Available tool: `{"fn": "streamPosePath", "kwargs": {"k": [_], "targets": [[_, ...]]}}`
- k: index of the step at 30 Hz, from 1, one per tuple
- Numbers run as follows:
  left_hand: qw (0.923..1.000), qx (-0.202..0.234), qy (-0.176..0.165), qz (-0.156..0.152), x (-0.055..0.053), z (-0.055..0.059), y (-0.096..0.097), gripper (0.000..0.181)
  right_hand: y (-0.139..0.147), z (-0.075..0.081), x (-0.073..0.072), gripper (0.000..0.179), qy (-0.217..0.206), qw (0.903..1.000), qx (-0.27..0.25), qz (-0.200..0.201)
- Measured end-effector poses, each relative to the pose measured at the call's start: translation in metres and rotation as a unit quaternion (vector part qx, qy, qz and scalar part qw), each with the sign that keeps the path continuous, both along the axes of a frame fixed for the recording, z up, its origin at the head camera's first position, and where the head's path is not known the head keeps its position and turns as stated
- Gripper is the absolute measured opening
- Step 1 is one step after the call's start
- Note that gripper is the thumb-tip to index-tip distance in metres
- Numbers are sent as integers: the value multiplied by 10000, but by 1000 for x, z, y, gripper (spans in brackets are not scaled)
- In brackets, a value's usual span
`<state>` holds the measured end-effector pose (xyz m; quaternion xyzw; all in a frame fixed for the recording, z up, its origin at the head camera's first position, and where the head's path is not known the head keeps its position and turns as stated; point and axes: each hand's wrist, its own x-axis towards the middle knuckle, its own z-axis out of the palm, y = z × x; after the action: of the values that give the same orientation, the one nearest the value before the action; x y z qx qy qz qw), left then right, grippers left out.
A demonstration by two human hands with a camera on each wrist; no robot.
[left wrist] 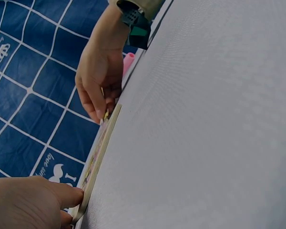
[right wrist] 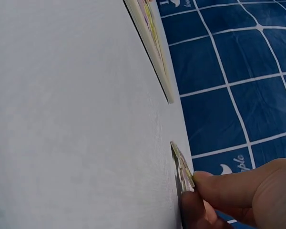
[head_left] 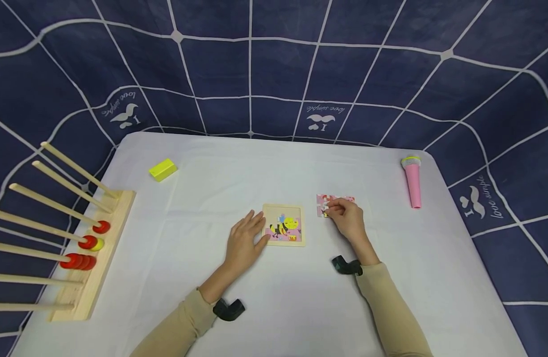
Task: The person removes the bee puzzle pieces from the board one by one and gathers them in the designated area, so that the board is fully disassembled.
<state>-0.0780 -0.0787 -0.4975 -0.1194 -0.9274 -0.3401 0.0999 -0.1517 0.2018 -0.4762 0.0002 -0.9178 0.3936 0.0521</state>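
Square wooden puzzle tray (head_left: 283, 206) central, pink puzzle pieces (head_left: 323, 201) to its right, tapered pink microphone (head_left: 413, 183) farther right, rectangular yellow block (head_left: 163, 169) behind left, wooden peg rack (head_left: 109, 245) leftmost

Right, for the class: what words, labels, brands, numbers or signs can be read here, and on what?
"love simple": on the blue cloth, three times in the head view.
"I", beside a heart and a moustache: same cloth.
Wrist views show this print only in part.
No writing is legible on the puzzle board, yellow block or microphone.
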Motion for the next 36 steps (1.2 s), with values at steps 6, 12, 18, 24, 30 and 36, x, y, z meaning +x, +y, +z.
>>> {"fn": "streamPosePath", "kwargs": {"k": [6, 12, 18, 24, 30, 36], "targets": [[10000, 28, -1, -14, 0, 0, -1, 47, -3, 0, 1, 8, 193, 9995, 225, -59], [10000, 1, -8, -11, -1, 0, -1, 47, -6, -2, 1, 7, 408, 9986, 320, -97], [10000, -36, -18, -31, -2, 1, -2, 46, -9, -5, 1, 7, 534, 9977, 387, -145], [10000, -30, -45, -14, -2, 0, -2, 46, -10, -3, 2, 6, 457, 9981, 384, -160], [10000, 8, -59, -20, -1, 0, -1, 46, -10, 4, 4, 9, 808, 9961, 348, 21], [10000, 37, 2, 3, 0, -1, 0, 47, -31, 13, 16, 15, 804, 9948, -50, 629]]}}
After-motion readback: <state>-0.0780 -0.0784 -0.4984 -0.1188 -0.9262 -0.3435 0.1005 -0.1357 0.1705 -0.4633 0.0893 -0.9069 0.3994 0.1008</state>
